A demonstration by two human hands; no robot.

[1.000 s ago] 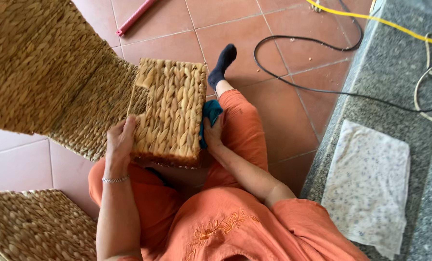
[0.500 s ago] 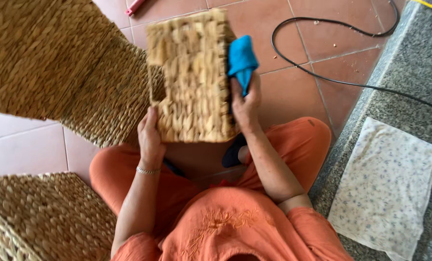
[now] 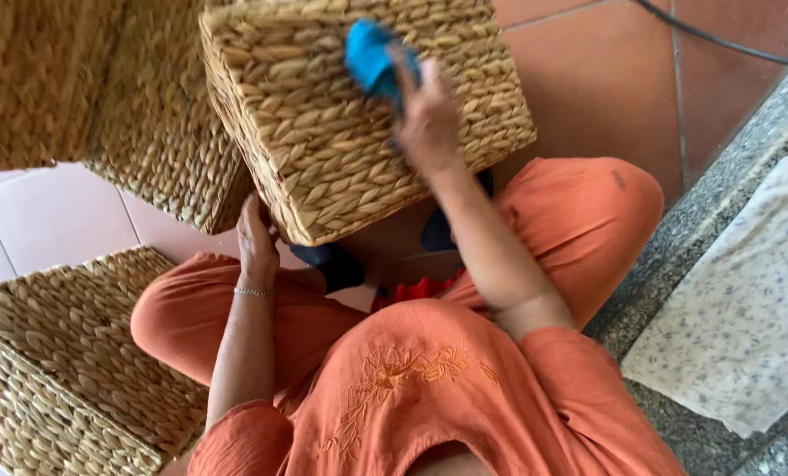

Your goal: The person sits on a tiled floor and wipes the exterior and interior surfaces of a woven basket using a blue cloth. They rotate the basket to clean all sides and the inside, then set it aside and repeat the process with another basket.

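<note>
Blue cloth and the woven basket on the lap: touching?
Touching. The head view shows the right hand pressing the blue cloth flat against the woven basket, with no gap between them; the left hand steadies the basket's lower edge.

Packages: none in view | Labels: none in view | Signs: none in view | Screens: none in view
</note>
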